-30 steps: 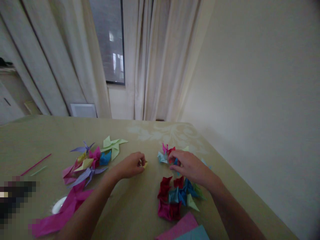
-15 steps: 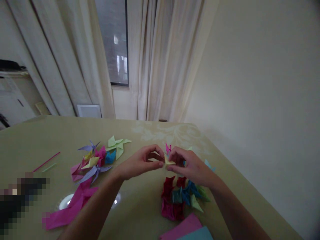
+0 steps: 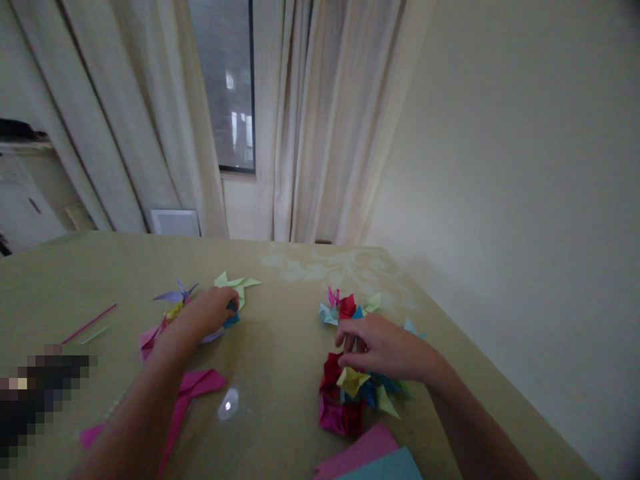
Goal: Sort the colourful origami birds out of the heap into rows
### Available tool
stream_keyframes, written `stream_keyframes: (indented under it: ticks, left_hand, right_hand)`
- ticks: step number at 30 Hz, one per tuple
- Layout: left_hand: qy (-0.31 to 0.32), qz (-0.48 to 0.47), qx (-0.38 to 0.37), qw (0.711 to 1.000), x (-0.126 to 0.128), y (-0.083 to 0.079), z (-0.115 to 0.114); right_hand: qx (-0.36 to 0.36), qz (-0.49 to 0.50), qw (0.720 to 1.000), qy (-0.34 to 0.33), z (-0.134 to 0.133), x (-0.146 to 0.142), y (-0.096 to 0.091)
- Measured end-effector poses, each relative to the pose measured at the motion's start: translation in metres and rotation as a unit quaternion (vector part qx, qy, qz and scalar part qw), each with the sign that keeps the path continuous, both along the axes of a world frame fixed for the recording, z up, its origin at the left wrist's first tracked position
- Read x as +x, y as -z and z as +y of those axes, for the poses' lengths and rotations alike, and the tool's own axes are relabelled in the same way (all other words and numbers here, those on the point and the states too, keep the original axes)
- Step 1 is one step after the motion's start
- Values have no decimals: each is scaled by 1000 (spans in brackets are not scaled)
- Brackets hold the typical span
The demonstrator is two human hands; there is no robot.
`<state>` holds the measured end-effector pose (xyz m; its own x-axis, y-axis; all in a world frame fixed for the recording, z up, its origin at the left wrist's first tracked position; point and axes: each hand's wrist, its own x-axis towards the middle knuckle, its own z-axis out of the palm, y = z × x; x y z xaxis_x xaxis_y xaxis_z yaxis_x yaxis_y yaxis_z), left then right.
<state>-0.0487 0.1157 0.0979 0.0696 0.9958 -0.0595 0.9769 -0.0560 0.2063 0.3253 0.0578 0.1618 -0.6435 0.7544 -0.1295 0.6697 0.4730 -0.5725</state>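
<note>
My left hand (image 3: 215, 312) reaches into the left-hand group of folded paper pieces, fingers closed on a blue origami piece (image 3: 231, 319), mostly covered by the hand. Beside it lie a pale green origami piece (image 3: 240, 285), a purple one (image 3: 176, 293) and pink ones (image 3: 149, 339). Over the right-hand group, my right hand (image 3: 375, 345) is open, fingers bent and apart. Just below its thumb a yellow origami piece (image 3: 353, 382) rests on dark red (image 3: 331, 377) and blue pieces. A shiny magenta piece (image 3: 341, 417) sits nearer me.
Flat pink (image 3: 357, 453) and light blue paper (image 3: 385, 465) lie at the front edge. A long folded magenta paper (image 3: 187, 393) passes under my left forearm. Thin pink (image 3: 90, 323) and green sticks lie left. More small origami (image 3: 346, 307) stands behind my right hand.
My hands have moved apart from the pale yellow piece they held together. It now lies on the right-hand group, and my left hand has gone left to the blue piece.
</note>
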Motion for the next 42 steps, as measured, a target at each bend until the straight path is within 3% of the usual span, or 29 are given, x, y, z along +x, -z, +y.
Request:
stream_keyframes:
  ticks: [2,5,9,12,17,19,21,23,25,28,31,34,37,39,42]
  left_hand:
    - [76,-114,15,990,24,-19,-6]
    - [189,-303,47,933,73,-43,-26]
    - [255,-327,92,905,128,-57,-56]
    - [264,-314,97,907,140,-57,-65]
    - [264,-348,69,897,127,-52,-51]
    - [237,-321,67,914,111,-46,-38]
    - [158,-230,96,955,85,-38,-25]
    - [35,-78,128,988,50,-26,-15]
    - [-76,58,86,992,12,-14,-11]
    - [-141,98,17,985,-29,2,-10]
    - [-142,73,-10,987,-42,8,-8]
    - [-135,52,-13,989,-36,5,-4]
    - [-107,11,33,994,-22,-10,-2]
    - [-65,-65,97,991,-9,-24,-4]
    - [13,-204,164,965,16,-46,-14]
  right_hand:
    - [52,56,996,40,-1,-4,-4]
    - [117,137,980,81,-3,-12,-5]
    - [165,136,975,58,-2,-20,2]
    - [179,123,975,41,3,-19,7]
    - [175,121,977,36,12,-19,13]
    - [186,109,976,42,14,-19,16]
    - [205,96,972,63,18,-18,21]
    - [221,85,967,90,23,-16,25]
    - [232,76,963,114,31,-12,29]
    - [253,50,952,164,44,-3,35]
    - [271,6,936,225,55,7,39]
    - [272,-38,928,253,61,15,41]
    - [272,-85,922,262,60,19,36]
    - [281,-117,911,279,56,20,27]
    - [296,-178,885,313,49,24,12]
